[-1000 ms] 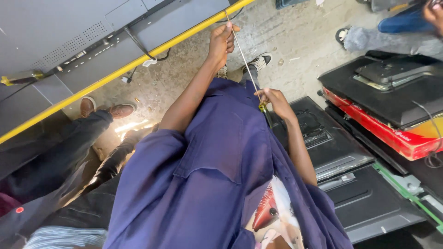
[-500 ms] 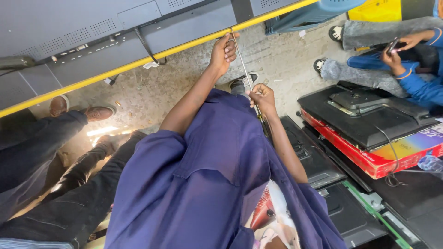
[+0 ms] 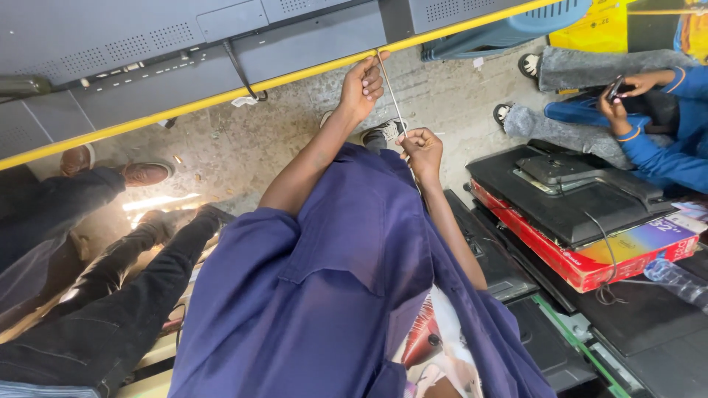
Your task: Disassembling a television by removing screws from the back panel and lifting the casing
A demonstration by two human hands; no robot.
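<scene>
A navy-blue work coat (image 3: 324, 295) fills the foreground beneath a yellow bar (image 3: 221, 96) edging grey perforated panels (image 3: 110, 44). Right of the coat, black television backs (image 3: 568, 199) rest on a red box (image 3: 590, 258) over speckled grey concrete floor (image 3: 243, 140).

Grey panel backs with a yellow edge (image 3: 221, 96), a black flat screen (image 3: 568, 206) atop a red box (image 3: 590, 265), a seated person in blue holding perhaps a phone (image 3: 614, 88), brown shoes (image 3: 144, 173), blue plastic chair (image 3: 516, 29)
</scene>
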